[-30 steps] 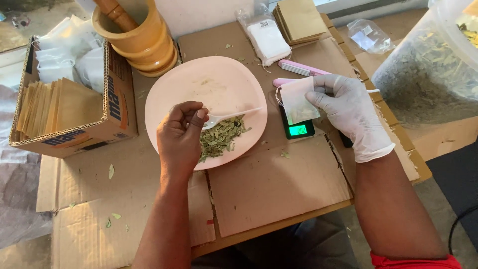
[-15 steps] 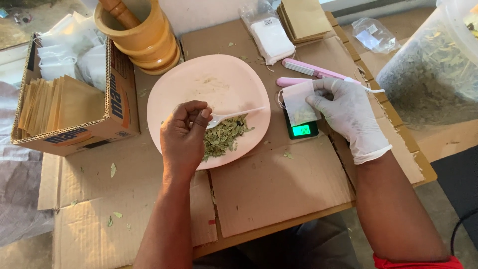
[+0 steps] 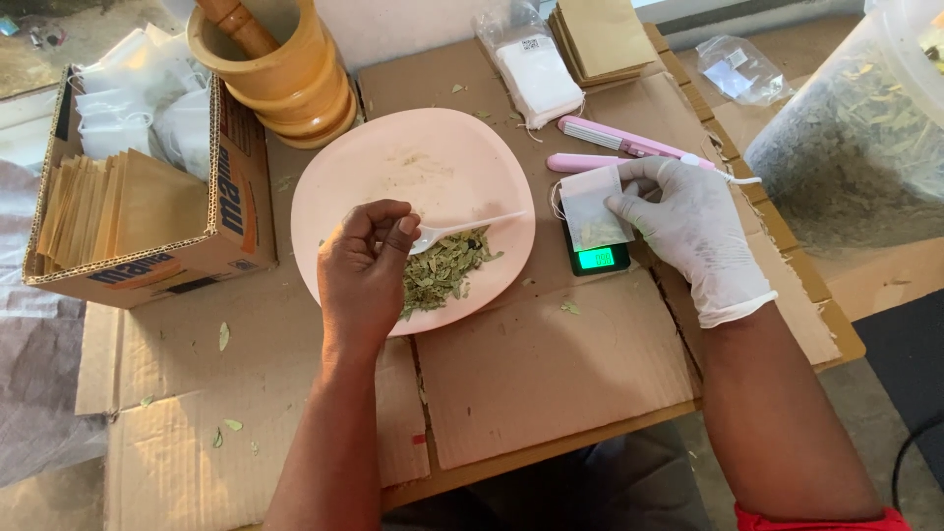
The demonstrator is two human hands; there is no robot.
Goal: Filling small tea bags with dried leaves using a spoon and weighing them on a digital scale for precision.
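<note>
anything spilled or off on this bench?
Yes: loose dried leaves lie on the cardboard left of the left hand, and one fragment lies below the scale. The rest sit on the pink plate. No damage visible.

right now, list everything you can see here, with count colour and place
plate: one, pale pink, centre of the cardboard-covered table
dried leaves: one pile, green, on the plate's near part
spoon: one, white plastic, over the leaves
small scale: one, black with lit green display, right of the plate
small bag: one, white, on the scale
mortar: one, yellow wood, pestle inside, behind the plate
cardboard box: one, brown, far left, holding tan envelopes and white bags
pink tool: one, behind the scale
large clear bag: one, full of leaves, far right
left hand: bare, grip on the spoon
right hand: white glove, grip on the small bag
</note>
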